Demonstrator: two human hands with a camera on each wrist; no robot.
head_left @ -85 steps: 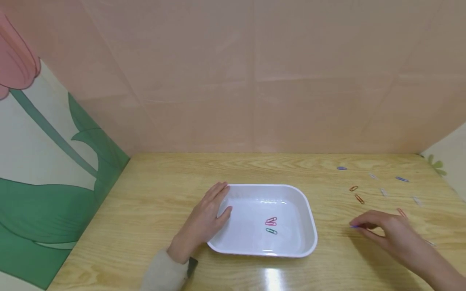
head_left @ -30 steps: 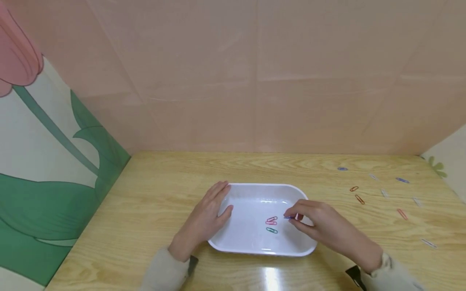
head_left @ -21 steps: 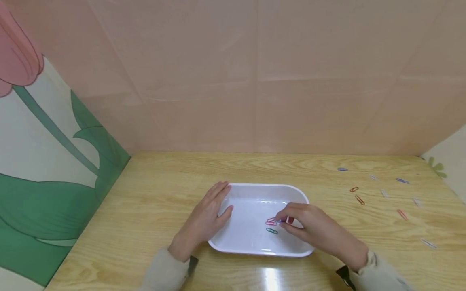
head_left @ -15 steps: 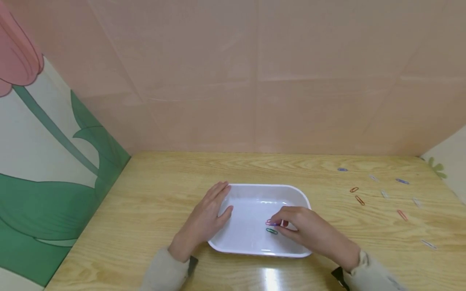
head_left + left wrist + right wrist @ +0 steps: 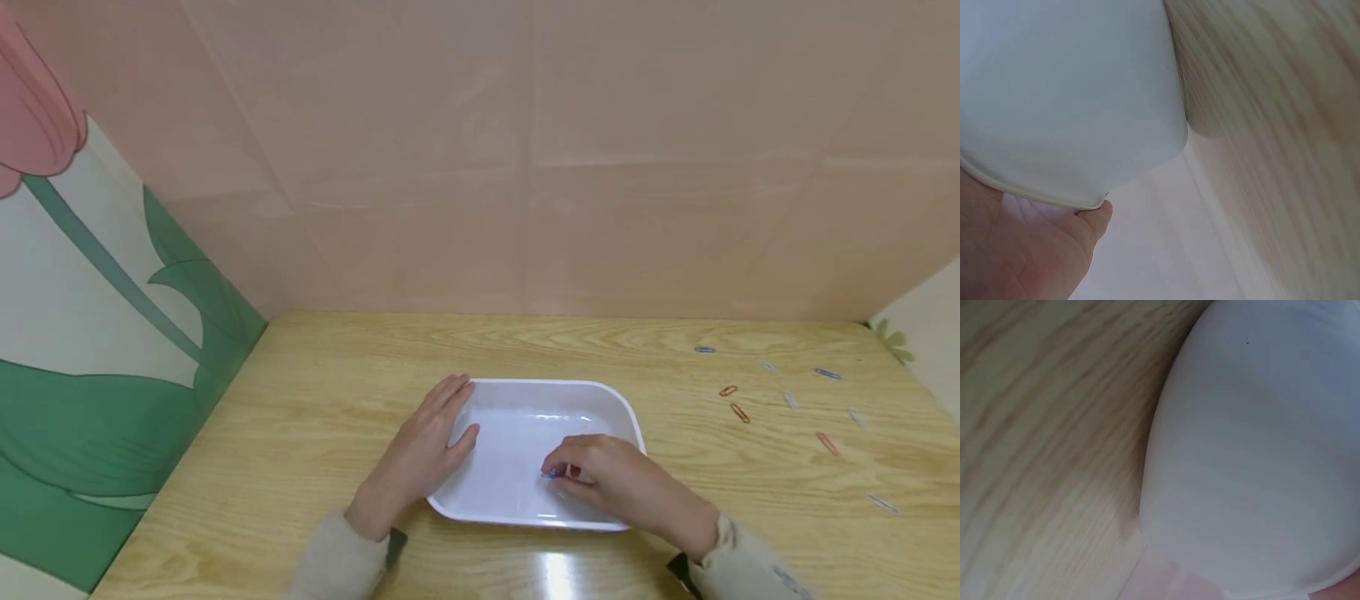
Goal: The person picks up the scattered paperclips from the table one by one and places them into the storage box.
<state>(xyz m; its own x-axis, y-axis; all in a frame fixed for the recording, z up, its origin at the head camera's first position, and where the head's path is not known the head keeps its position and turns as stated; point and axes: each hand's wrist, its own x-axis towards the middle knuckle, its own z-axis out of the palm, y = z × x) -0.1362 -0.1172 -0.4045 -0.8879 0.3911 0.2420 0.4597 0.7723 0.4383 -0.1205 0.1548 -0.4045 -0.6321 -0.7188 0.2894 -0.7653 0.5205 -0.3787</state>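
Observation:
My right hand is low inside the white tray, thumb and forefinger pinching a blue paper clip. Pink and green clips seen there earlier are now hidden behind this hand. At the tray's left end my left hand rests on the rim, its fingers straight along the outer side and the thumb extended over the inside. In the left wrist view the left hand lies along the rim, a fingertip at the tray's corner. Only the outer wall of the tray fills most of the right wrist view.
Loose paper clips lie on the wooden table to the right: blue ones, orange-red ones, a pinkish-red one and several pale ones. A pinkish sheet rises behind the table.
My right hand carried the blue paper clip from the table on the right into the tray, then moved left and nearer me, covering the pink and green clips. The left hand stayed put.

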